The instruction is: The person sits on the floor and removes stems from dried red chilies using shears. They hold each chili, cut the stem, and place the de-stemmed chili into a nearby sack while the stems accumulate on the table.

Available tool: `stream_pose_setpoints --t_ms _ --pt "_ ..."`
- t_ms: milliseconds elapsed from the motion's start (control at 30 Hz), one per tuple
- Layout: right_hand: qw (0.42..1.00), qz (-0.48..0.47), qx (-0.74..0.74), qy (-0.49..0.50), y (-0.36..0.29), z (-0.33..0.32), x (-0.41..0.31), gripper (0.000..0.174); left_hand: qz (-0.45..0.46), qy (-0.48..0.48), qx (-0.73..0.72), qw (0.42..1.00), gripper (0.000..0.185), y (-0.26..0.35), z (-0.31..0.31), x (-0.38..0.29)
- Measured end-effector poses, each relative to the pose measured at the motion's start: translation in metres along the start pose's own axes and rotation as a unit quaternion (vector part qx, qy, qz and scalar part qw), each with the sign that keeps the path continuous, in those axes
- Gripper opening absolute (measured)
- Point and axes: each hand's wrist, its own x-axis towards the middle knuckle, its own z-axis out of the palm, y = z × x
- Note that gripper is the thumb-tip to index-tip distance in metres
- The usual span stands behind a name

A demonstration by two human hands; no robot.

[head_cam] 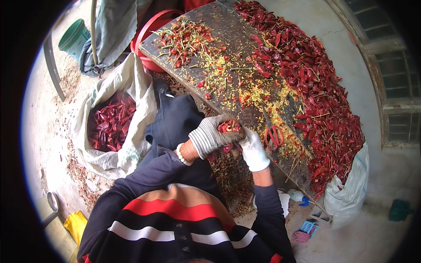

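Note:
My left hand [212, 134], in a striped knit glove, is closed around a bunch of dried red chilli peppers [229, 126]. Against the bunch's right side is my right hand [252, 148], in a white glove; its fingertips are partly hidden, so its hold cannot be told. Just right of it, scissors with red handles [274, 137] lie on the dark table [223, 19] among yellow seeds. A large heap of dried red chillies [315, 82] covers the table's far right side. Stems and chilli scraps [187, 39] are piled at its upper left.
An open white woven sack [144, 98] holding red chillies stands left of my legs. Behind it are a red plastic tub [148, 29] and a green bucket [74, 39]. Another white sack [348, 194] is at the table's right end, near a bottle [296, 195]. Scraps litter the floor.

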Motion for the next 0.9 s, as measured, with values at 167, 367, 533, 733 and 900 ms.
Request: stream_pose_setpoints --t_ms 167,367,533,733,900 --pt "0.936 -0.225 -0.26 0.082 -0.025 -0.008 0.01 0.027 0.076 0.047 0.032 0.996 0.03 -0.018 0.001 0.002" --pt "0.841 -0.317 -0.43 0.081 -0.04 0.002 0.011 0.012 -0.024 0.014 0.071 0.997 0.019 0.012 0.005 -0.002" --pt "0.961 -0.144 -0.218 0.09 -0.029 0.006 0.005 0.015 0.15 0.065 0.21 0.964 0.02 -0.014 0.008 0.001" --pt "0.914 -0.23 -0.328 0.071 -0.029 0.003 0.0 0.012 0.123 0.042 0.171 0.977 0.017 -0.016 0.008 0.001" --pt "0.867 -0.268 -0.412 0.088 -0.027 0.009 -0.002 0.014 0.103 0.034 0.142 0.984 0.013 -0.013 0.009 -0.002"
